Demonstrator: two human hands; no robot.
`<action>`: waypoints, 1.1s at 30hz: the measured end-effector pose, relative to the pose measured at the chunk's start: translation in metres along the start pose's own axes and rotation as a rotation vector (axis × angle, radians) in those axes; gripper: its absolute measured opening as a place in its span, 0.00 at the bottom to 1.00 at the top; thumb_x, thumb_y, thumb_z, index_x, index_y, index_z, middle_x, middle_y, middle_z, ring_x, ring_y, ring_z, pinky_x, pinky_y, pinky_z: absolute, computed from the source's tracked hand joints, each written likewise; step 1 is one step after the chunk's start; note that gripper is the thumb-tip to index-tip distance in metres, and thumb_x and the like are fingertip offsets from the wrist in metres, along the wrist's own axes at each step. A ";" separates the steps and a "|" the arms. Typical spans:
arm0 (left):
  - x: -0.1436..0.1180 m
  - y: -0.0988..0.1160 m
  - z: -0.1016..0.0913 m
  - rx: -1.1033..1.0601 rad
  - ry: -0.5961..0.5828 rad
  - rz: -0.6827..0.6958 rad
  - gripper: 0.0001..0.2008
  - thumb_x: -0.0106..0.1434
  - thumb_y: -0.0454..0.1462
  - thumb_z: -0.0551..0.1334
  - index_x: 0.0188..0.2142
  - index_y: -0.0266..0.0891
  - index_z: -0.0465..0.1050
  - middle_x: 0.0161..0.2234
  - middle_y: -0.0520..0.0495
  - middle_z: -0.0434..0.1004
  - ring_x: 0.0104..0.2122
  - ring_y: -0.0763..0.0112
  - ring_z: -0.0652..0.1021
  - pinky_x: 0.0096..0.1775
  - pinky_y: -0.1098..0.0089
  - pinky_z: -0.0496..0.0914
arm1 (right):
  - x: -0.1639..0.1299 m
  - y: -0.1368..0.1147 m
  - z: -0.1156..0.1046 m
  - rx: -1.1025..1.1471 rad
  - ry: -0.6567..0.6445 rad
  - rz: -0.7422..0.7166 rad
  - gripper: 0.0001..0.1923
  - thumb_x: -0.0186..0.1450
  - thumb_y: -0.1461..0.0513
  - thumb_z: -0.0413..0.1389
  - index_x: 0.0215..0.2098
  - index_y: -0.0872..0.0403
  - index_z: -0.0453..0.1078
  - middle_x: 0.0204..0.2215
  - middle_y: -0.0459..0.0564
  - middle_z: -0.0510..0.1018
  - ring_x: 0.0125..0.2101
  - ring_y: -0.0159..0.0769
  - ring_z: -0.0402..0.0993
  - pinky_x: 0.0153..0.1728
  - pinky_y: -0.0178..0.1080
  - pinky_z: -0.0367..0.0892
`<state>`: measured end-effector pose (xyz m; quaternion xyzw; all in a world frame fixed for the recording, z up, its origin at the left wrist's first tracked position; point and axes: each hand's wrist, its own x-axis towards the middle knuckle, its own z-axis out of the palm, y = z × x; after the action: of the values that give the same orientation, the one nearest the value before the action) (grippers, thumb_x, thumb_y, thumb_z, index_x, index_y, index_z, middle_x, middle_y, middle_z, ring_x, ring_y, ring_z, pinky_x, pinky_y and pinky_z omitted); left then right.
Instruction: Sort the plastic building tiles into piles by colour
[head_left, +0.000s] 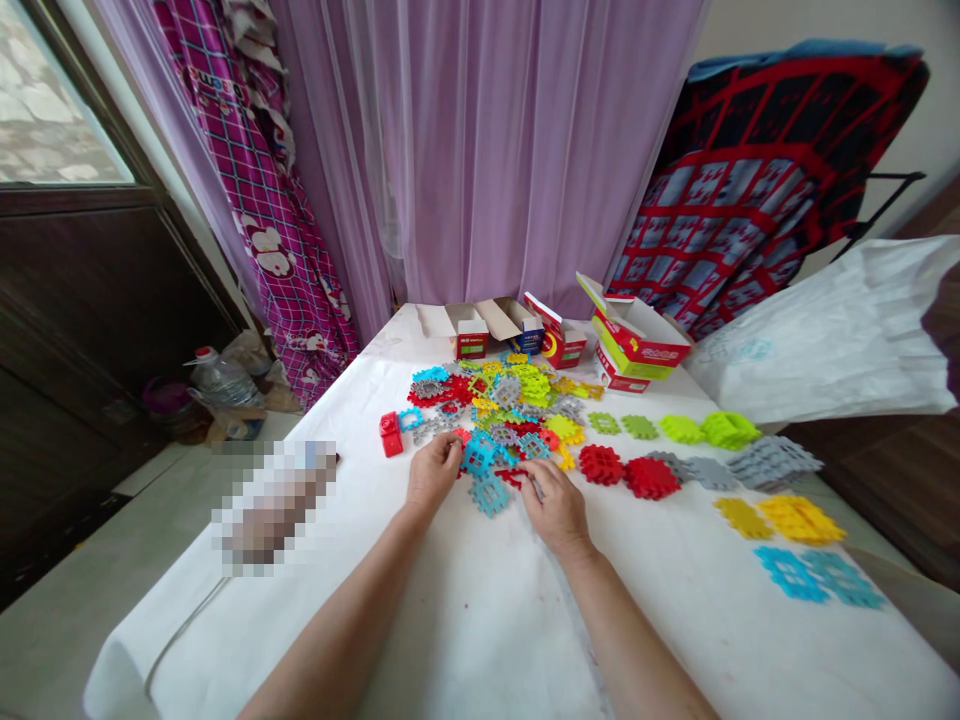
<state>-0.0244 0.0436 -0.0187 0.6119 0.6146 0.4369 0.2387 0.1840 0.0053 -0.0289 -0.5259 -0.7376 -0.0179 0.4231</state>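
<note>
Fingers of both hands curl into the mixed pile's [501,405] near edge at frame centre: left hand [433,470] and right hand [555,508] flank blue waffle tiles [484,470], apparently mid-sorting by colour; whether either pinches a tile, I cannot tell.

boxes [570,335] behind tile pile [499,415] (sorted stacks [720,470] right)

Your white-covered table [480,620], mixed tile heap [502,410] at twelve o'clock, open boxes [570,335] beyond, sorted colour stacks [750,470] at two o'clock, red block [390,434] at eleven.
</note>
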 end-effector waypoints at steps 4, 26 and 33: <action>0.000 0.001 0.000 0.012 -0.001 0.001 0.10 0.62 0.41 0.53 0.32 0.43 0.72 0.21 0.55 0.74 0.22 0.73 0.74 0.27 0.74 0.64 | 0.000 0.001 0.000 0.008 -0.002 0.005 0.16 0.64 0.65 0.47 0.42 0.51 0.75 0.38 0.51 0.79 0.40 0.37 0.74 0.43 0.38 0.71; 0.000 0.010 -0.004 0.098 0.002 -0.005 0.11 0.60 0.41 0.54 0.32 0.42 0.74 0.22 0.53 0.75 0.24 0.71 0.74 0.28 0.72 0.63 | 0.000 0.002 0.003 0.009 -0.008 0.013 0.16 0.64 0.65 0.46 0.42 0.52 0.74 0.38 0.50 0.79 0.40 0.36 0.75 0.42 0.37 0.70; 0.000 0.011 -0.005 0.110 0.004 0.004 0.10 0.60 0.41 0.54 0.32 0.42 0.74 0.21 0.54 0.75 0.24 0.71 0.74 0.29 0.72 0.63 | 0.001 0.000 -0.002 0.006 0.057 0.055 0.13 0.63 0.65 0.48 0.40 0.52 0.74 0.37 0.51 0.78 0.40 0.37 0.74 0.42 0.37 0.69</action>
<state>-0.0226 0.0406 -0.0075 0.6246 0.6368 0.4042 0.2025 0.1855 0.0051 -0.0272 -0.5441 -0.7105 -0.0187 0.4458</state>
